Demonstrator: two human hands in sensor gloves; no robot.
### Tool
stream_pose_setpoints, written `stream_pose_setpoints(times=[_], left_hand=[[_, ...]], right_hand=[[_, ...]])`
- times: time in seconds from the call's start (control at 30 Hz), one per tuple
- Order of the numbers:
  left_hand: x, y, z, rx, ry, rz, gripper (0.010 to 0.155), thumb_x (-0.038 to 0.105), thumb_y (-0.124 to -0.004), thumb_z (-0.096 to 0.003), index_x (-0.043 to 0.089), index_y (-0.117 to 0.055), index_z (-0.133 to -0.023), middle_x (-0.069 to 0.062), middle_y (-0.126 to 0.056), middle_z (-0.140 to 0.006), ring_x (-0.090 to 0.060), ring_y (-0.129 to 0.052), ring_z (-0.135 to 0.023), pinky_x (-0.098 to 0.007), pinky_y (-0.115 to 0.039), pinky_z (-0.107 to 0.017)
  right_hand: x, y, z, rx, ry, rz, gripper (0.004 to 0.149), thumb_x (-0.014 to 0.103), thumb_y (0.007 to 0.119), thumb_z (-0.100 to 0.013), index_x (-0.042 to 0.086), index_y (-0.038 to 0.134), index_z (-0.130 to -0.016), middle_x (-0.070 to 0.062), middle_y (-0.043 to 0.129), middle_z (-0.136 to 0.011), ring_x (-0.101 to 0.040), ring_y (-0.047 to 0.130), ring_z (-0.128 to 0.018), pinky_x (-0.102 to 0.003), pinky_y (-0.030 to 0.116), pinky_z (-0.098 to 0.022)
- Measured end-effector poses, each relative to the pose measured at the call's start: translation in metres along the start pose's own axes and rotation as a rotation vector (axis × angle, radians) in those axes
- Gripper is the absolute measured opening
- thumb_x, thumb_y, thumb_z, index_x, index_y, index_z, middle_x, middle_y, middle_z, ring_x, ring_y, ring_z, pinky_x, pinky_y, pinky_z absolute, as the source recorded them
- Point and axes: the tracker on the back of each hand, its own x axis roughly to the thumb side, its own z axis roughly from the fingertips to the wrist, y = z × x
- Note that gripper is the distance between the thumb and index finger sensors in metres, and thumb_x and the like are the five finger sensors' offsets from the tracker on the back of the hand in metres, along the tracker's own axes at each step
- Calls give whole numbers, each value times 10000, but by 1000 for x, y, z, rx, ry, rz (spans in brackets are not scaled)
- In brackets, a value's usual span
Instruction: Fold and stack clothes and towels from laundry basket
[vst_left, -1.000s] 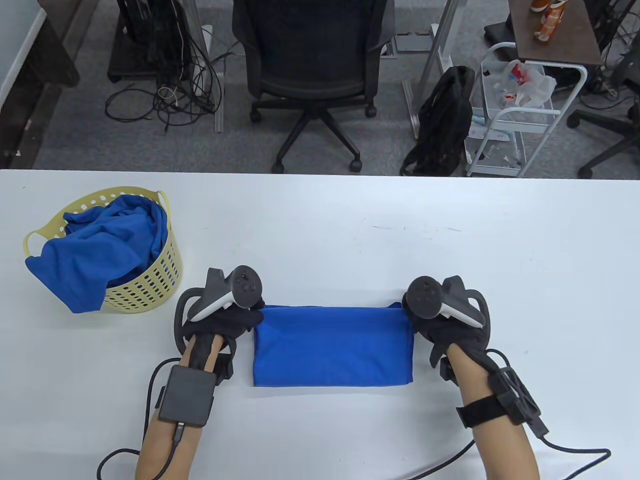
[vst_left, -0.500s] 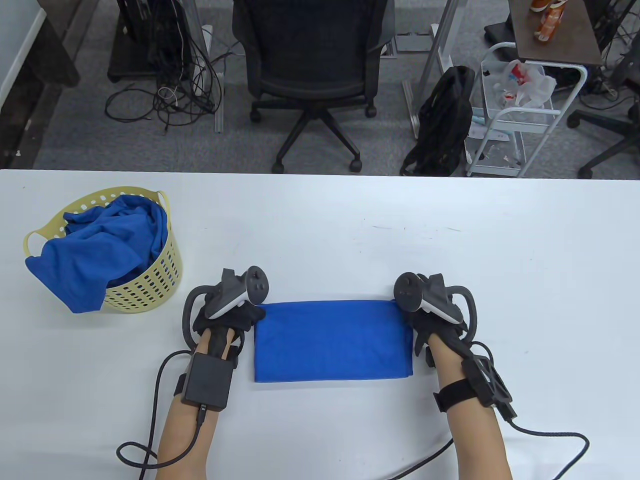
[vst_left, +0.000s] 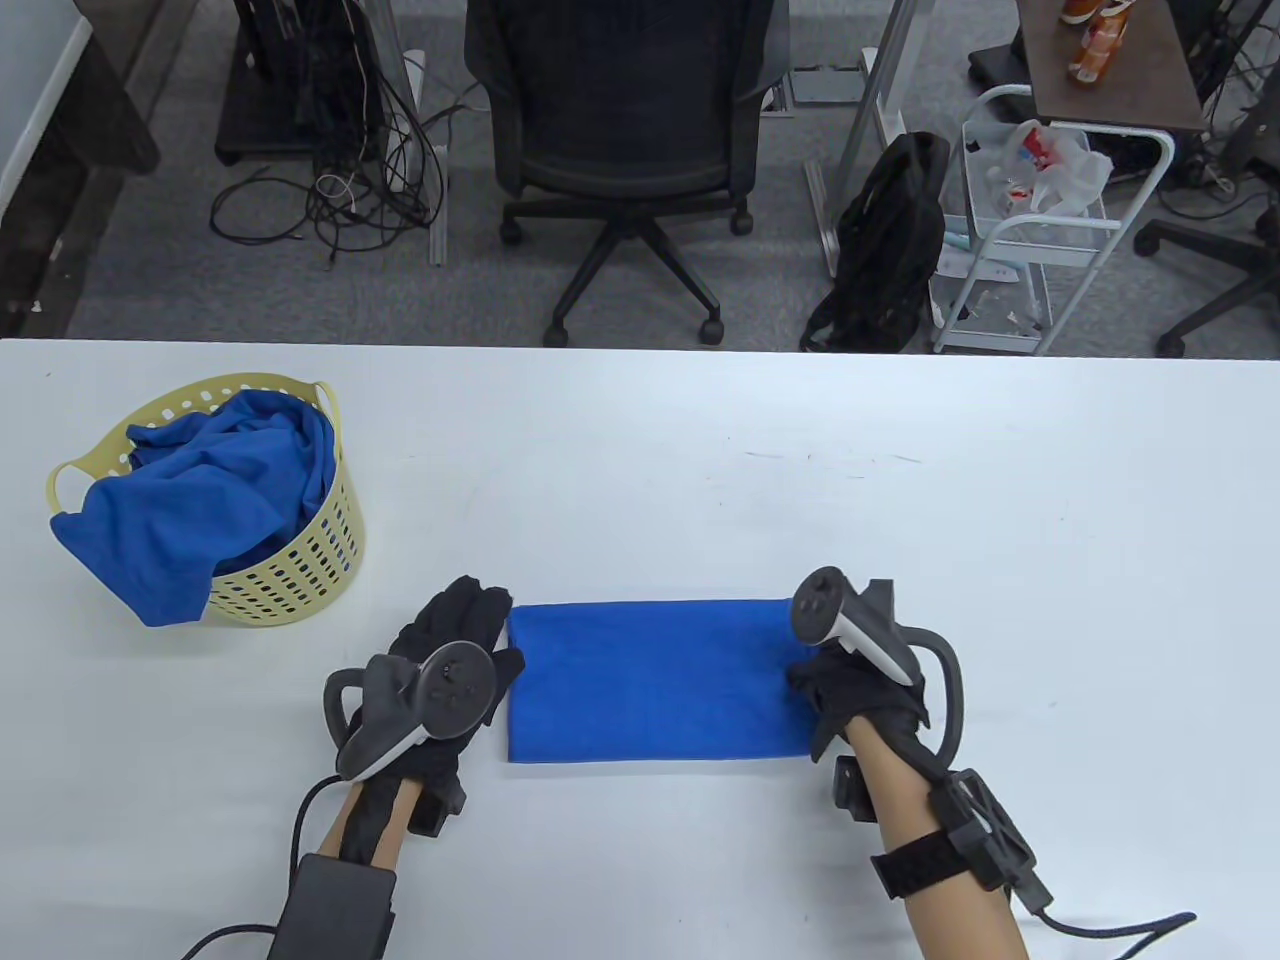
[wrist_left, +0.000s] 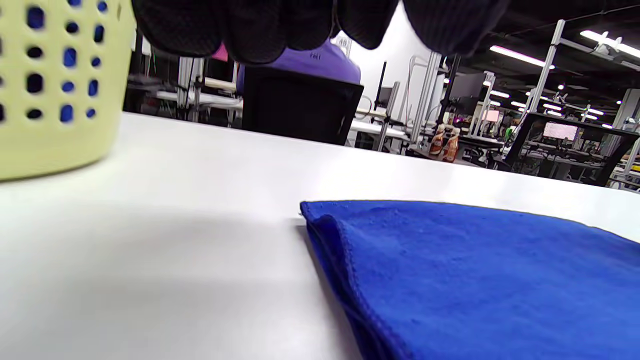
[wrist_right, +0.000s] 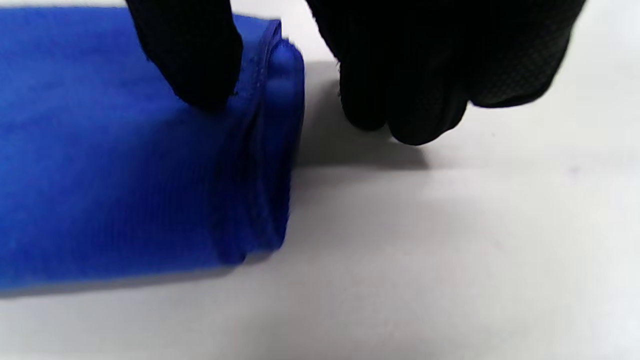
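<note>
1. No text, label, brand, number or sign can be read in any of the three views.
2. The purple shirt (wrist_left: 305, 62) in the left wrist view carries a small white mark — too blurred to make out.
3. The bottles (wrist_left: 445, 144) on the far desk there have labels — too small to read.
</note>
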Motion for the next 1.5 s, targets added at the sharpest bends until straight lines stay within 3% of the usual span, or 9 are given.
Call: stream_pose_setpoints(times=[0.4,0.53,0.6,0.73,0.83,0.9,1.03,1.3,1.5], left_hand=[[-19,-8,26,132,-12,-26,622,478,-710,-575,240,-604,-1140,-144,-648,-1202,-377,-769,-1045,-581,-710,-719],[-23,-11,27,108,-11,-29,633,488,-710,-571,238,-602,-1143,-146,-641,-1206,-382,-759,-1051,-585,-707,-720],[-25,-12,28,97,-12,-33,638,495,-710,-569,242,-599,-1144,-144,-639,-1209,-382,-756,-1054,-586,-707,-721],[-26,-12,28,87,-8,-31,649,505,-709,-566,245,-589,-1148,-146,-628,-1213,-385,-749,-1058,-587,-704,-723],[-27,-12,28,74,-3,-26,657,506,-708,-567,249,-574,-1156,-152,-620,-1218,-390,-741,-1063,-591,-701,-723],[-27,-12,27,64,-3,-27,646,508,-708,-566,276,-574,-1154,-155,-619,-1220,-392,-739,-1065,-594,-698,-724],[-27,-15,26,41,-8,-36,649,517,-710,-563,280,-577,-1152,-153,-615,-1223,-391,-735,-1069,-594,-697,-726],[-26,-17,25,18,-17,-68,678,522,-715,-559,257,-560,-1163,-148,-607,-1226,-388,-728,-1075,-597,-693,-728],[-27,-17,25,25,-16,-60,684,523,-717,-557,252,-557,-1165,-147,-607,-1226,-386,-728,-1076,-598,-693,-728]], right_hand=[[29,14,-1,-83,150,-110,671,211,892,-560,-154,605,-1046,-103,808,-727,-254,868,-585,-579,765,-559],[15,12,2,11,-26,-289,344,197,791,-635,62,723,-943,-284,674,-916,-502,708,-810,-747,567,-631],[0,4,8,-23,-135,-445,380,188,734,-653,1,642,-970,-421,601,-1013,-604,710,-811,-749,634,-603],[-40,1,4,76,-372,-856,557,193,698,-659,-59,428,-1076,-450,594,-1031,-427,900,-735,-584,813,-538],[-65,10,-6,247,-524,-997,804,271,688,-687,231,27,-1143,-462,383,-1129,-499,824,-813,-616,788,-553],[-72,15,-11,303,-585,-958,760,271,694,-683,351,85,-1130,-433,288,-1158,-509,791,-848,-624,767,-578],[-64,29,-16,306,-607,-811,735,255,754,-645,298,236,-1165,-317,176,-1180,-441,777,-840,-572,741,-601],[-42,15,1,22,-605,-564,799,182,844,-569,78,337,-1178,-240,244,-1187,-249,891,-567,-397,821,-442],[-35,-37,59,-290,-425,-190,819,184,895,-544,19,408,-1181,-304,388,-1179,-145,901,-391,-321,843,-315]])
